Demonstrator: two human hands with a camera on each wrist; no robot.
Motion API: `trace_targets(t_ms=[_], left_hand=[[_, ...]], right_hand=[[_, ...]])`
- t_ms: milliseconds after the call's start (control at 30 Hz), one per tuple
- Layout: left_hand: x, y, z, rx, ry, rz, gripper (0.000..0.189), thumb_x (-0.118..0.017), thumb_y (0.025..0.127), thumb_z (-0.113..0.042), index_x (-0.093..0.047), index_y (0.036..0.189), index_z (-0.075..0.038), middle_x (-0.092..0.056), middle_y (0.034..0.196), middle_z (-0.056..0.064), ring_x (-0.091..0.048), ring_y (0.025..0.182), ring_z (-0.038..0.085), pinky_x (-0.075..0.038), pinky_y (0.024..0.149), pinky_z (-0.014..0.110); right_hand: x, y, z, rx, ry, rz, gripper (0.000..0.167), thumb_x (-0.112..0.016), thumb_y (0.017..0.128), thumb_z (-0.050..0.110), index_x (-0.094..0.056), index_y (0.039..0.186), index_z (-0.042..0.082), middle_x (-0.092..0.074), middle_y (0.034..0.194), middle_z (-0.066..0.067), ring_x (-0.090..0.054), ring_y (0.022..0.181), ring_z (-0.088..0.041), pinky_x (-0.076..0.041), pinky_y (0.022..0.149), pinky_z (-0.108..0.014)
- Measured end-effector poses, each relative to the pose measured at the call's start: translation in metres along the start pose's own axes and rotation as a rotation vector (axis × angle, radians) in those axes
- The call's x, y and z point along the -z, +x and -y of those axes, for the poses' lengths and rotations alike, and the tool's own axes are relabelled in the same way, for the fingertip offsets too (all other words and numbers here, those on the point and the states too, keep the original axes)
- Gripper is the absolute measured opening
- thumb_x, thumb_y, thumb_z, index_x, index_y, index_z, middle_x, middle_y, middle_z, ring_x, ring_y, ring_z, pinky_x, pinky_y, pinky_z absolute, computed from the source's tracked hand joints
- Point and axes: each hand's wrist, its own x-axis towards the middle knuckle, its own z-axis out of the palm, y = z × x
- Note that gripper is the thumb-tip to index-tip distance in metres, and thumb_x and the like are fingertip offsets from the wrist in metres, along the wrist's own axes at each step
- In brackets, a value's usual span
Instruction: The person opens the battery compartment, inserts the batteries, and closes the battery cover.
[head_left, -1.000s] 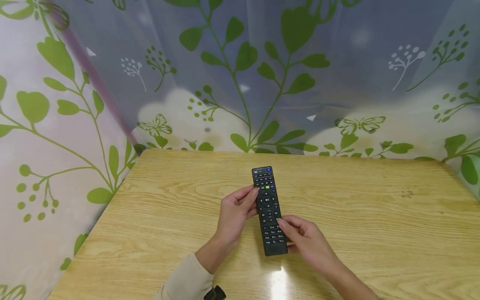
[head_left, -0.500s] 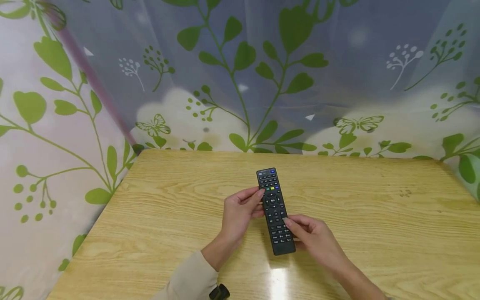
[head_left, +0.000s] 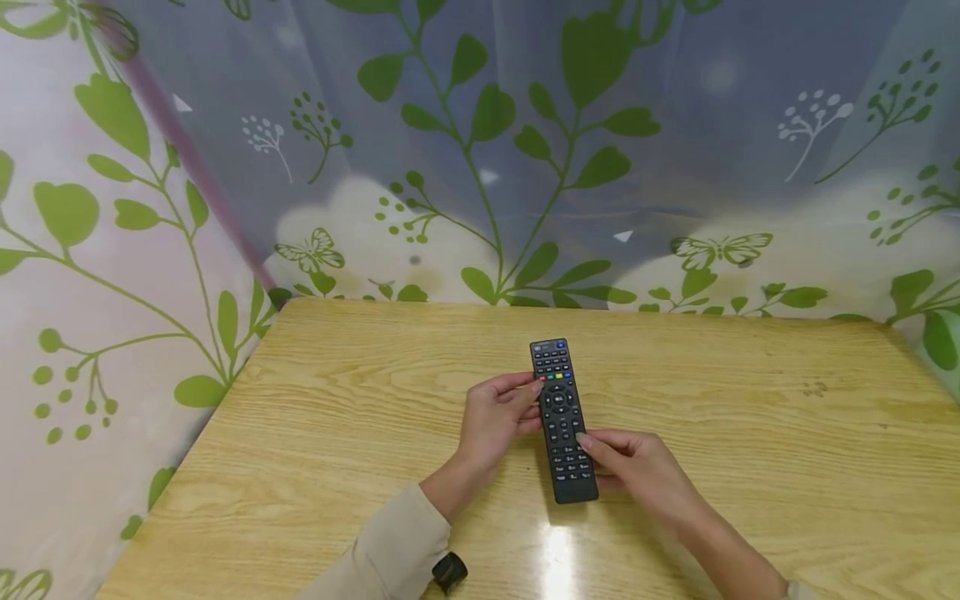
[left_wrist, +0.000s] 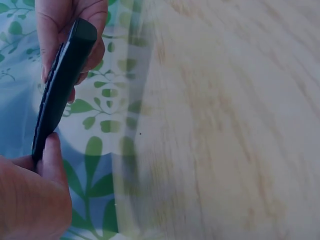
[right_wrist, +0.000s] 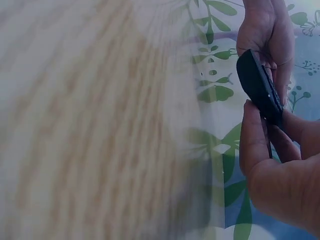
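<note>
A long black remote control [head_left: 566,454] with rows of buttons, some coloured, is held up between both hands in the head view, its button face toward the camera. My left hand [head_left: 489,421] pinches its left edge above the middle, thumb on the front and fingers behind. Lower down on the right edge, my right hand [head_left: 648,471] pinches it the same way. Both wrist views show the remote edge-on: its dark back [left_wrist: 70,75] appears in the left one, and the remote's end [right_wrist: 255,80] in the right one.
A wood-grain table [head_left: 337,400] lies under the hands and reflects a bright light near its front. Behind it hangs a curtain [head_left: 525,208] printed with green leaves and butterflies; a similar pale one [head_left: 150,275] borders the left side. A black band [head_left: 450,572] sits by the left sleeve.
Both hands have carried the remote a little to the right across the view. The grip of each hand looks the same, and the button face still points to the camera.
</note>
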Motion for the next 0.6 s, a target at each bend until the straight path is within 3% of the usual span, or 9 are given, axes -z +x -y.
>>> trace_targets(t_ms=[600], left_hand=[[0.000,0.013,0.010,0.042,0.093,0.038,0.030,-0.063,0.091,-0.002,-0.061,0.120,0.007,-0.069,0.101,0.017,-0.065,0.075,0.015,-0.058,0.072,0.034]], right_hand=[[0.004,0.012,-0.004,-0.055,0.030,-0.028,0.044,-0.063,0.094,0.018,-0.054,0.124,-0.013,-0.065,0.110,-0.019,-0.066,0.095,-0.024,-0.055,0.080,-0.035]])
